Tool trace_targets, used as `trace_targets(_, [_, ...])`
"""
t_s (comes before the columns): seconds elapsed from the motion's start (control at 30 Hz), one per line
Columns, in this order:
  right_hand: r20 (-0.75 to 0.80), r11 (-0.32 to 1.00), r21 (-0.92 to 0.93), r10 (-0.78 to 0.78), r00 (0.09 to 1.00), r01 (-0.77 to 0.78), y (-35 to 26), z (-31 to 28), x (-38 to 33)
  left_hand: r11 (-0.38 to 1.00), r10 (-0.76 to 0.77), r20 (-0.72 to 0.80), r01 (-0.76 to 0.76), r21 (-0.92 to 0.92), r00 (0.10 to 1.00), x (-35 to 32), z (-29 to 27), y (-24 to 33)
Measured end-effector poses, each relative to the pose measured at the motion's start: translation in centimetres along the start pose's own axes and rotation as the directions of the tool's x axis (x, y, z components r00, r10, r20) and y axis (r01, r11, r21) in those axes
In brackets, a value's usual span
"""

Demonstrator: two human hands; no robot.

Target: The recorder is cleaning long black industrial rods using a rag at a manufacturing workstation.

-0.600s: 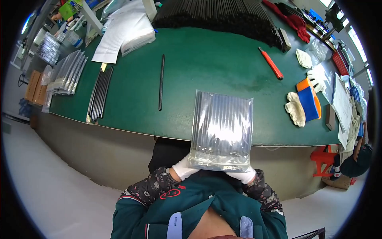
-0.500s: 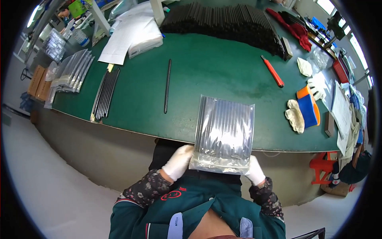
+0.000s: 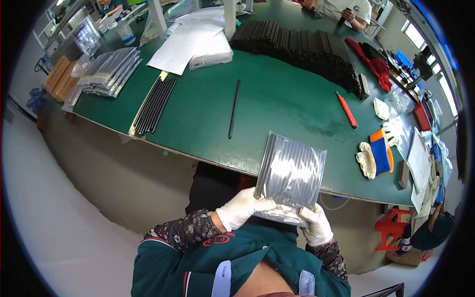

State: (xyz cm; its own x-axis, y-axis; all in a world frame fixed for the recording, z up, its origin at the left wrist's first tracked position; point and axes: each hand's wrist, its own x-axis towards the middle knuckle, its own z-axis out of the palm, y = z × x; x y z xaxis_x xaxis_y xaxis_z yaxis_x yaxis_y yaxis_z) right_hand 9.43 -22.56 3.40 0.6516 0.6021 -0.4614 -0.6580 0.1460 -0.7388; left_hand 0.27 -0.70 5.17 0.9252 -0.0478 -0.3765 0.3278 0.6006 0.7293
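A clear plastic bag (image 3: 293,171) holds a row of dark, slim rods lying side by side. It is tilted over the table's front edge, with its folded end toward me. My left hand (image 3: 242,208), in a white glove, grips the bag's near left corner, thumb on top. The near right corner is pinched by my gloved right hand (image 3: 317,225). Glare hides part of the rods. On the green table (image 3: 198,114) beyond, a single black rod (image 3: 234,109) lies by itself, and a small bundle of black rods (image 3: 156,106) rests to its left.
A long stack of dark rods (image 3: 297,52) spans the back. Filled bags (image 3: 111,72) are piled at left, near papers (image 3: 185,47). At right lie a red-handled tool (image 3: 348,111), a blue-and-orange tape roll (image 3: 381,156) and gloves (image 3: 366,161). Another person (image 3: 346,15) sits across the table.
Both thumbs have come up onto the near end of the bag, which has turned slightly and shifted right in view. The whole view has swung, bringing a person across the table into sight.
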Motion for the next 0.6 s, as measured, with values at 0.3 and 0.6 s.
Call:
trace_targets(0.3, [-0.009,0.951,-0.307,-0.031,0.999,0.027,-1.2,2.1,-1.4,0.999,0.032,0.156,-0.035,0.014,0.987,-0.7,-0.8,0.5])
trace_targets(0.6, [0.262,0.854,-0.507,0.027,0.965,0.114,-6.2,14.7,2.7,0.953,0.3,0.011,-0.299,-0.038,0.954,-5.5,-5.8,5.3])
